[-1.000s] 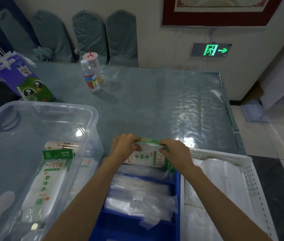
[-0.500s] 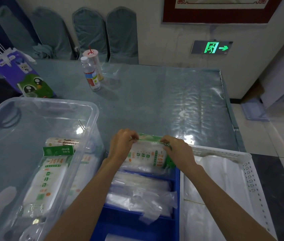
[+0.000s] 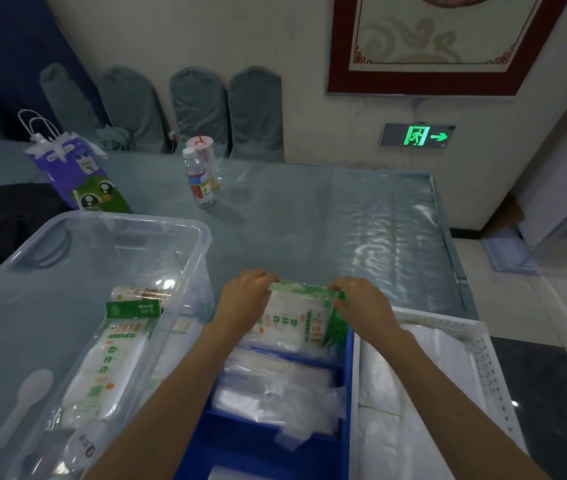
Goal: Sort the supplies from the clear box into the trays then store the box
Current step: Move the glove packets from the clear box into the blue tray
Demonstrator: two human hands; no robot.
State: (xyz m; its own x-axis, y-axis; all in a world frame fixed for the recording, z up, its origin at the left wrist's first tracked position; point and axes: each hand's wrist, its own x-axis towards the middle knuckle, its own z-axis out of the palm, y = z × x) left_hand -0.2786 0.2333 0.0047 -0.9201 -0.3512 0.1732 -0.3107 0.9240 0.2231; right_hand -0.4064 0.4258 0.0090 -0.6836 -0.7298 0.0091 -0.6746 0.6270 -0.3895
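On the desk point(image 3: 310, 216), the clear box point(image 3: 185, 237) held a green-and-white packet point(image 3: 109, 362), while the left hand point(image 3: 245, 299) and right hand point(image 3: 361, 306) curled their fingers around another packet point(image 3: 297, 320), upright in the blue tray point(image 3: 261, 445)'s far compartment, beside the white tray point(image 3: 483, 358).

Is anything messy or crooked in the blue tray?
A little. In the blue tray, the clear plastic bags in the middle compartment lie crumpled, with one corner flopping over the divider. The green-and-white pack stands tilted in the far compartment, pinched by the left hand and right hand.
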